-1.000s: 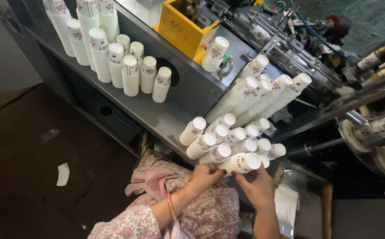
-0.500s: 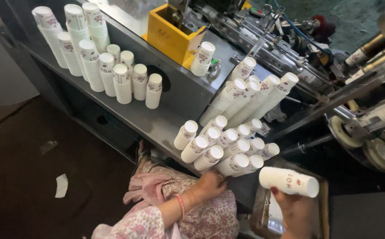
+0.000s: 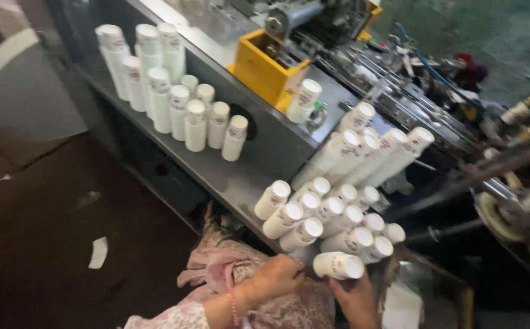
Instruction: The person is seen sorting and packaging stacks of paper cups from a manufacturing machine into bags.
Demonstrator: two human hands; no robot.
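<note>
looking down over a grey metal shelf [image 3: 228,176] in front of a machine, left to right:
far left: scrap of white paper [image 3: 98,252] lying on the dark floor.
upper left: upright stacks of white paper cups [image 3: 167,103] standing on the shelf.
yellow box [image 3: 265,67]: up on the machine, one short cup stack [image 3: 301,100] just beside it.
centre: pile of lying cup stacks [image 3: 329,213], ends facing the camera.
left hand [image 3: 280,275]: curled at the shelf edge, just left of a cup stack; whether it grips anything, cannot tell.
right hand [image 3: 353,298]: fingers cupped under a single cup stack [image 3: 338,265] at the front of the pile, holding it.
</note>
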